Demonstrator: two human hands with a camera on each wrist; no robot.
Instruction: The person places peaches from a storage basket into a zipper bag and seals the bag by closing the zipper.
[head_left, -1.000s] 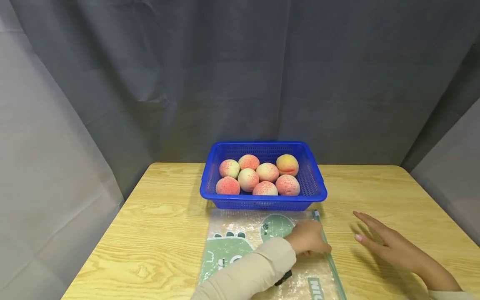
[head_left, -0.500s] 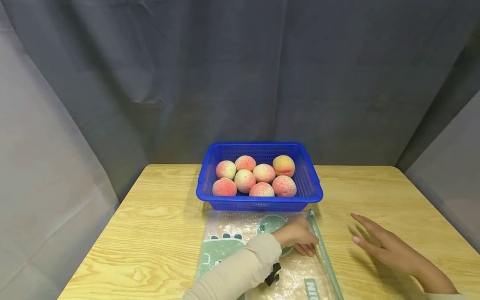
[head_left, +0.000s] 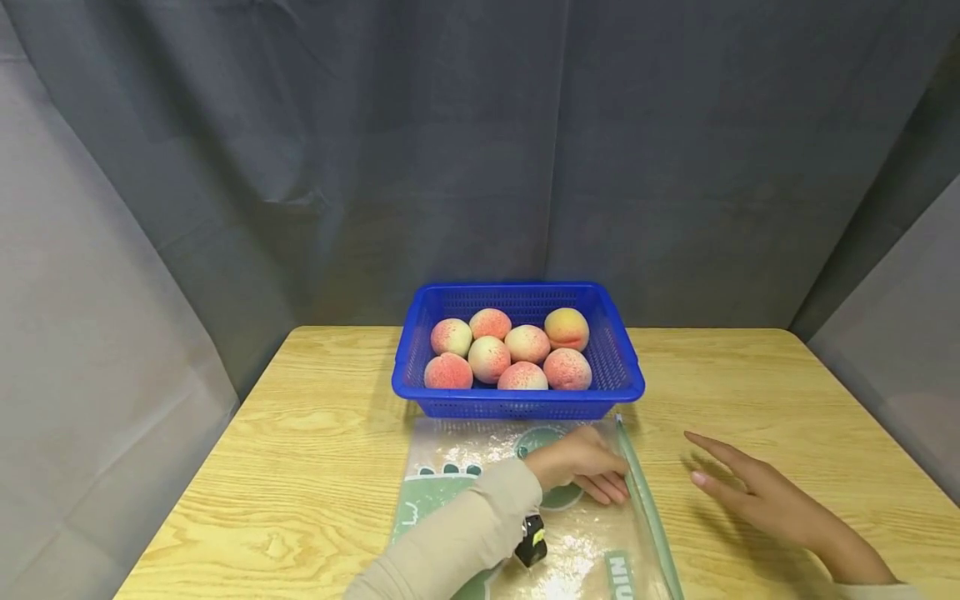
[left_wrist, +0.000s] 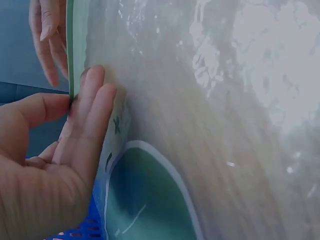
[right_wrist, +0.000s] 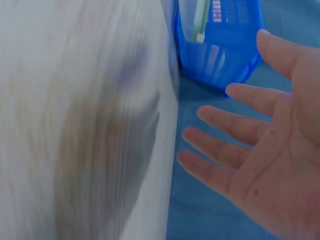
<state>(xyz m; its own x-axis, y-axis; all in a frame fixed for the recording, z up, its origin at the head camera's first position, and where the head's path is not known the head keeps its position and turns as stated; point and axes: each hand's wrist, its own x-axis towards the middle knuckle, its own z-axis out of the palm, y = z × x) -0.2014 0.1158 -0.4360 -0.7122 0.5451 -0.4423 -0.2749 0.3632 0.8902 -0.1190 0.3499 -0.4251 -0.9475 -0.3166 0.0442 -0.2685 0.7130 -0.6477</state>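
A clear plastic zip bag [head_left: 581, 554] with a green cartoon print lies flat on the table. Its green zip edge [left_wrist: 76, 45] runs along the right side. My left hand [head_left: 581, 462] reaches across the bag and pinches that edge between thumb and fingers, lifting it slightly, as the left wrist view shows up close. To the right of the bag, my right hand [head_left: 776, 504] hovers over the wood with fingers extended and nothing in it. Its spread fingers [right_wrist: 225, 147] show in the right wrist view.
Just behind the bag stands a blue plastic basket [head_left: 517, 396] holding several peaches [head_left: 489, 360]. The wooden table [head_left: 300, 467] ends at a dark grey curtain [head_left: 480, 150] at the back. Paler cloth [head_left: 82, 333] hangs on the left side.
My left hand has drawn back a little to the left, pulling the bag's zip edge up and leftward with it. The right hand has shifted slightly left, fingers still extended.
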